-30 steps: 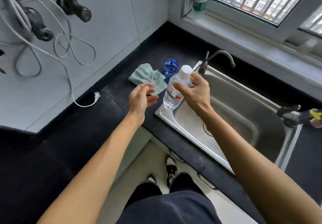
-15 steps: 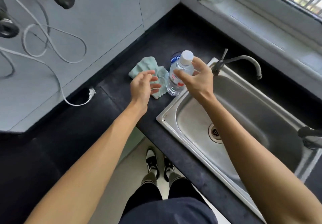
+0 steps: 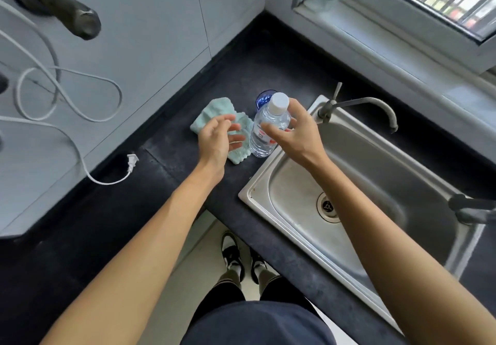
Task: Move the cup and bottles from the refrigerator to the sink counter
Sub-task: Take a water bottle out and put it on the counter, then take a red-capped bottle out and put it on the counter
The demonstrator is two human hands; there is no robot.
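"While I watched through the head camera, the right hand (image 3: 295, 135) was grasping the bottle (image 3: 259, 143) high up, thumb across the front of the shoulder and fingers curled behind, just below the white cap," I reported. "How firmly, I could not tell."

"And the other hand?"

"The left hand (image 3: 217, 138) was released, fingers loose, holding nothing. It hovered over the green cloth (image 3: 212, 111), just beside the bottle. The right was plainly the nearer, being on it."

"Position of the bottle?"

"It stood on the dark counter (image 3: 241, 62), base between the cloth and the corner of the sink (image 3: 255, 183) rim, long axis near upright. The blue cup (image 3: 264, 98) sat directly behind it, largely hidden."

"Assessment?"

"I judged the set-down close to finished. The bottle lay to the left of the right palm, so the fingers needed to open and draw away rightward, over the basin, without dragging the neck. A tall, narrow bottle so near the rim could topple into the sink or against the cup."
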